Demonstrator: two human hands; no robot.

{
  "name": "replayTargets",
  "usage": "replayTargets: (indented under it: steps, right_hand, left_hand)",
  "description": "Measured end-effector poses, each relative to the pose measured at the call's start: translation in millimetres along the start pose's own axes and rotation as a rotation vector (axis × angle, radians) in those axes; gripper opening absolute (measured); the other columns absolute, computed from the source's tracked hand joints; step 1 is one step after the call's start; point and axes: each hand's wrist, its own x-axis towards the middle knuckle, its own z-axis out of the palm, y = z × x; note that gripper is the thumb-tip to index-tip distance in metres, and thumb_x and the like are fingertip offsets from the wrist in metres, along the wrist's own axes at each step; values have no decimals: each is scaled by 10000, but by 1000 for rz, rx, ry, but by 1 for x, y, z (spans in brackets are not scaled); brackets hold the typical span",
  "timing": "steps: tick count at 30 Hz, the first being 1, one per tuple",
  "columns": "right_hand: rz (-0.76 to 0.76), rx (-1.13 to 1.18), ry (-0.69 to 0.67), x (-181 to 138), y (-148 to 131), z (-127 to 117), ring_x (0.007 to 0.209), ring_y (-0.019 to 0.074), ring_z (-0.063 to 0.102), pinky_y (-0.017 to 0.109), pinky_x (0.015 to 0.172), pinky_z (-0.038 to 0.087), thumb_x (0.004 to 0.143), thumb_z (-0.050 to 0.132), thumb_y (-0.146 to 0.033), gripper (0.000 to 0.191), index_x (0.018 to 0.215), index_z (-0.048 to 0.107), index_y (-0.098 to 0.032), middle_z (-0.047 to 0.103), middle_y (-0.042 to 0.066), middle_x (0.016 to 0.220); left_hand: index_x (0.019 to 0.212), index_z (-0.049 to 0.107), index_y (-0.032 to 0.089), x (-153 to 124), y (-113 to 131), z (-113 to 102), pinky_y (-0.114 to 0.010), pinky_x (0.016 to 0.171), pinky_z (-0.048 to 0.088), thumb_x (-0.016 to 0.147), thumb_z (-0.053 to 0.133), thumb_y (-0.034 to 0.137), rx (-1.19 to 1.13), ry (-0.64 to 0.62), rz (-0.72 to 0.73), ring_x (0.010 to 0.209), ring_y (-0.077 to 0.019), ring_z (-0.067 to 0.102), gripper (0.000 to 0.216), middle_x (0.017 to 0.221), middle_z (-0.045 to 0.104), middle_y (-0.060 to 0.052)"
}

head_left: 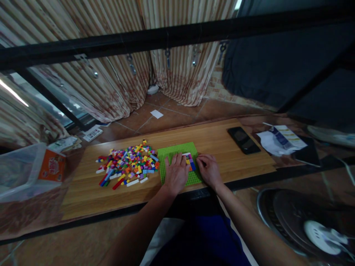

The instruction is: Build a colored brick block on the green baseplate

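Observation:
A green studded baseplate (177,150) lies on the wooden table (216,140) in front of me. A small block of coloured bricks (190,161) is stuck on its right half. My left hand (175,173) rests on the plate with its fingers lying flat, the fingertips touching the left side of the brick block. My right hand (208,170) sits at the plate's right edge, fingers curled and pressed against the block's right side. A heap of loose coloured bricks (127,165) lies on the table to the left of the plate.
A black phone (243,139) lies on the table at the right, with papers (277,139) beyond it. A clear plastic tub (19,173) with an orange box stands at the far left. A fan (310,221) sits at lower right. A black bar crosses overhead.

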Motion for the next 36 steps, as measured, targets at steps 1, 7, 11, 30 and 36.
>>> replayTargets:
  steps: [1,7,11,30,36]
  right_hand:
    - [-2,2,-4,0,0,0,945,252,615,432,899,460,905,491,-308,274,821,725,-192,714,109,947]
    - [-28,-2,-18,1,1,-1,930,245,610,417,881,464,908,475,-294,276,800,710,-197,712,99,928]
    - [-30,3,-20,1,1,-1,931,245,607,412,877,463,907,476,-295,273,798,705,-195,711,100,929]
    - [-31,-38,-13,-2,2,-2,942,252,607,438,893,470,908,491,-336,278,856,722,-189,703,102,950]
    - [-22,-30,-14,-3,2,0,947,257,603,448,889,472,910,487,-363,304,863,726,-182,705,117,963]
  left_hand:
    - [1317,514,211,-1,-1,2,-635,1089,301,994,355,335,-7,5,-3,1339,-276,428,381,1461,488,-94]
    - [1415,426,197,-9,-5,11,-595,1125,292,986,371,331,-72,64,-15,1386,-268,388,453,1483,463,-99]
    - [1453,376,150,-26,-9,12,-530,1123,335,967,414,302,-110,144,-63,1367,-276,416,511,1463,483,-129]
    - [1260,571,136,-80,-18,16,-506,1087,390,930,467,255,-173,197,-57,1266,-290,503,366,1338,586,-143]
    - [1239,587,130,-80,-18,17,-497,1094,384,928,471,250,-163,202,-63,1252,-292,514,353,1327,593,-140]
